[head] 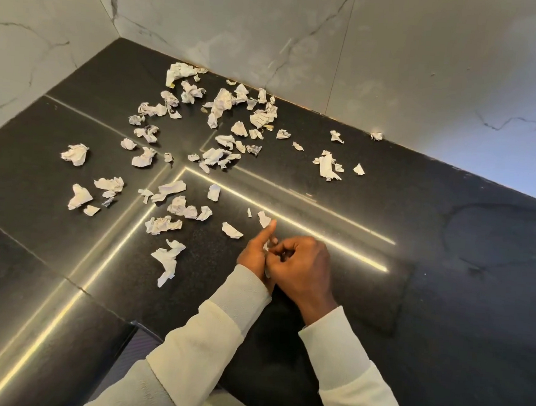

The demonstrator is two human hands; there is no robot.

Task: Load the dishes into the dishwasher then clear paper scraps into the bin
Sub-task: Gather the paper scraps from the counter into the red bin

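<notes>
Setting: a black speckled countertop (381, 290) is running into a corner under pale marble-look wall tiles (397, 53); bright strips of light are reflecting off its surface.

Paper scraps: dozens of crumpled white paper scraps (223, 100) are lying spread over the countertop, thickest near the corner and along the foot of the back wall, thinning toward the near edge. A small cluster (328, 165) is sitting apart on the right.

Nearest pieces: a long twisted scrap (167, 260) is lying to the left of the hands, a flat torn scrap (232, 230) just beyond them, and a pointed scrap (263, 218) is showing right behind the tip of the raised digit.

Left hand: the left hand (253, 255) is hovering low over the countertop with one digit sticking straight up; the rest of its fingers are hiding behind the other hand, so I cannot tell whether it is grasping anything.

Right hand: the right hand (303, 268) is pressing against the left, its fingers curling inward and pinching a small white scrap (272, 241) at their tips. Another sliver of white is peeking out lower down between the two hands.

Sleeves: cream long sleeves (231, 305) are covering both forearms to the wrist.
</notes>
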